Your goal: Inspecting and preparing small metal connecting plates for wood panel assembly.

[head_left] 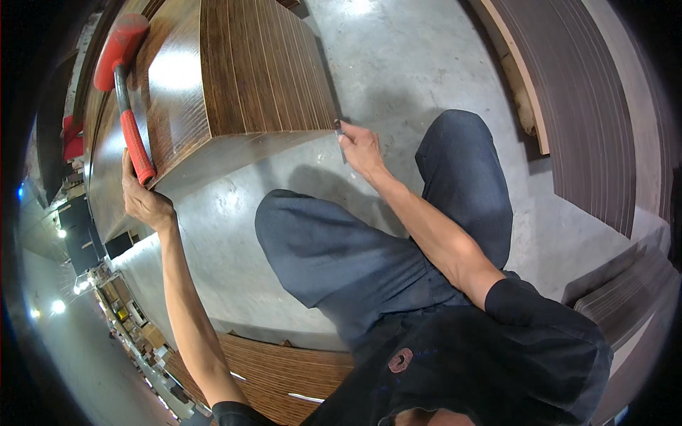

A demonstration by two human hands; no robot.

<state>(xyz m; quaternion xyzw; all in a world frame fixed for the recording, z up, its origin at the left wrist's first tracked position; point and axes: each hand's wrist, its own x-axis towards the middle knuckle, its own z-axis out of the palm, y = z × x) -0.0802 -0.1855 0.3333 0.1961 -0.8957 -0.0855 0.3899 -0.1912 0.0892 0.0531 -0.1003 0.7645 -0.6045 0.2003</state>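
Brown panels (pixel 263 71) are standing stacked on the floor (pixel 398 64), and the right hand (pixel 364 150) is pinching a small dark piece (pixel 339 129) at the low end of the stack's near right corner; what the piece is, I cannot tell. A slip there could be scraping knuckles or chipping the panels' edges. The left hand (pixel 147 207) is resting by the near edge of the stack's top; whether it is gripping or only touching, I cannot tell. Just beside its fingers, a red mallet (pixel 135 142) is lying with its handle ending close to that edge, so a careless nudge could be tipping it over. Farther out, a strip of floor is leaving room along the stack's right side, while the knees (pixel 462 163) are crowding the near side and grey-brown panels (pixel 575 121) are bounding the right.
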